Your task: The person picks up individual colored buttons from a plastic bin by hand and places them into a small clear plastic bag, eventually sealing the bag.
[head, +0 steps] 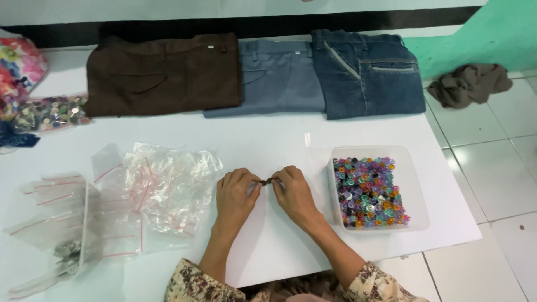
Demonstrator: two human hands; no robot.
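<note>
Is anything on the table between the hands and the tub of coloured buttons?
Nothing visible. The right hand and left hand pinch small dark buttons; bare white table lies between them and the clear tub.

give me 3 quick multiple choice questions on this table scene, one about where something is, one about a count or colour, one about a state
1. Where is the clear tub of coloured buttons?
A. at the person's right, near the table edge
B. on top of the folded trousers
C. on the floor tiles

2. How many folded pairs of trousers lie along the far side of the table?
A. one
B. three
C. five

3. What are the two hands doing?
A. lying flat and empty
B. pinching a small dark piece between them
C. both reaching into the tub

Answers:
1 A, the tub sits right of the right hand.
2 B, brown trousers, grey trousers and blue jeans lie side by side.
3 B, the left hand and right hand meet fingertip to fingertip on the small dark piece.
</note>
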